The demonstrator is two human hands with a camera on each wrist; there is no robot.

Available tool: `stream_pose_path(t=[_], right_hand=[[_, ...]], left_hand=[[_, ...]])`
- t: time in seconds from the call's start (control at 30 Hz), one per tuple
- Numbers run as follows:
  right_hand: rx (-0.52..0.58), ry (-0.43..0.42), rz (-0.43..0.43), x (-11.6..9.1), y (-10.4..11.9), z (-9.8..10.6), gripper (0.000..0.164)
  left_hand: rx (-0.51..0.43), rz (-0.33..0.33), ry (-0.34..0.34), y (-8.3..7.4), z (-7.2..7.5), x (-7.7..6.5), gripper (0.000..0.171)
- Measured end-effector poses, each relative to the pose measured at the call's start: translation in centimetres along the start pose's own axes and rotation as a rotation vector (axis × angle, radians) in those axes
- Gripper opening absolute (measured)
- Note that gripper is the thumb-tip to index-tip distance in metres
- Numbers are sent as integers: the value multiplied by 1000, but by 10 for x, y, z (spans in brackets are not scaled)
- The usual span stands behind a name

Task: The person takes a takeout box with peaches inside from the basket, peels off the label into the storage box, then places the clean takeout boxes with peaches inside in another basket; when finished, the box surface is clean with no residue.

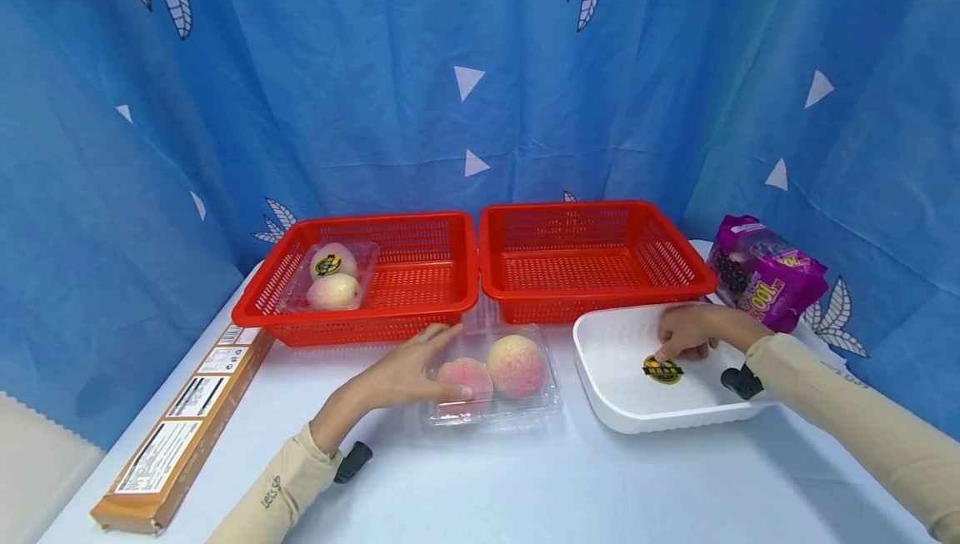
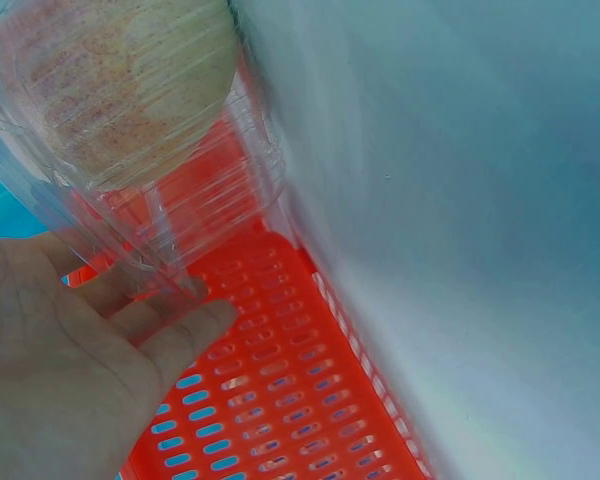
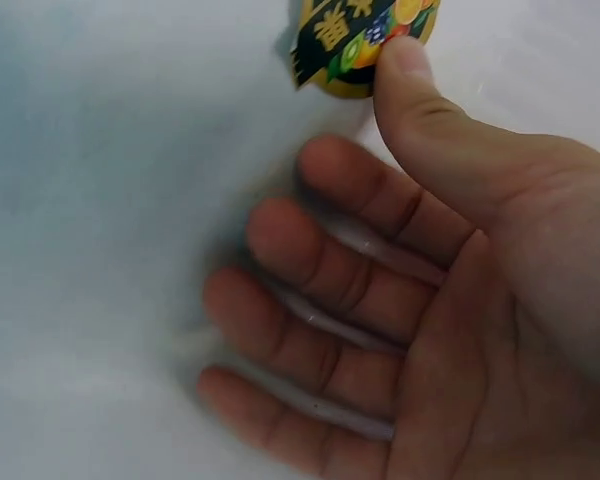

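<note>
Left of the tub, the box of peaches sits on the counter; the left hand touches it, fingers apart. Inside the tub, the right hand has fingers apart, thumb on the label.

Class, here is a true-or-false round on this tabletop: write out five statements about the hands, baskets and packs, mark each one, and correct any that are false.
1. The left hand touches a clear pack holding two peaches. True.

2. The thumb of the right hand touches a dark sticker. True.

3. The right hand is inside a red basket. False: the right hand is in the white tray.

4. The left red basket holds a labelled pack. True.

5. The purple bag lies inside the right red basket. False: the purple bag is outside the right red basket, near its right end.
</note>
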State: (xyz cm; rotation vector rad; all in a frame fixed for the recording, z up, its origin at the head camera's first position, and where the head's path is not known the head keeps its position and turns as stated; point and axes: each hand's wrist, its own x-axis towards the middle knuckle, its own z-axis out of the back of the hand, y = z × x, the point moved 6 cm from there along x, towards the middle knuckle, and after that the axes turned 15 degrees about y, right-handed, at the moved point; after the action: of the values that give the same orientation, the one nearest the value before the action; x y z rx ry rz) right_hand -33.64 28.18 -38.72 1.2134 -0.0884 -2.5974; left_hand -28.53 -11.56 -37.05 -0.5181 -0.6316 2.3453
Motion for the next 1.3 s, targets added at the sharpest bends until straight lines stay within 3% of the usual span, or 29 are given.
stream_pose_path(t=[0.1, 0.23, 0.47, 0.57, 0.7, 1.03, 1.3], right_hand=[[9, -1, -41, -2, -4, -1, 41], [18, 12, -33, -3, -7, -2, 40], [37, 20, -24, -7, -5, 0, 28], [45, -26, -28, -16, 0, 5, 22], [6, -92, 0, -33, 19, 16, 19], [-118, -300, 216, -66, 90, 40, 24], [-106, -309, 437, -60, 144, 47, 28]], left_hand=[[-9, 8, 4, 0, 0, 0, 98], [-13, 17, 8, 0, 0, 0, 97], [-11, 7, 1, 0, 0, 0, 98], [-6, 6, -2, 0, 0, 0, 98], [1, 4, -8, 0, 0, 0, 99], [-13, 1, -8, 0, -1, -1, 99], [-15, -1, -9, -1, -1, 0, 99]])
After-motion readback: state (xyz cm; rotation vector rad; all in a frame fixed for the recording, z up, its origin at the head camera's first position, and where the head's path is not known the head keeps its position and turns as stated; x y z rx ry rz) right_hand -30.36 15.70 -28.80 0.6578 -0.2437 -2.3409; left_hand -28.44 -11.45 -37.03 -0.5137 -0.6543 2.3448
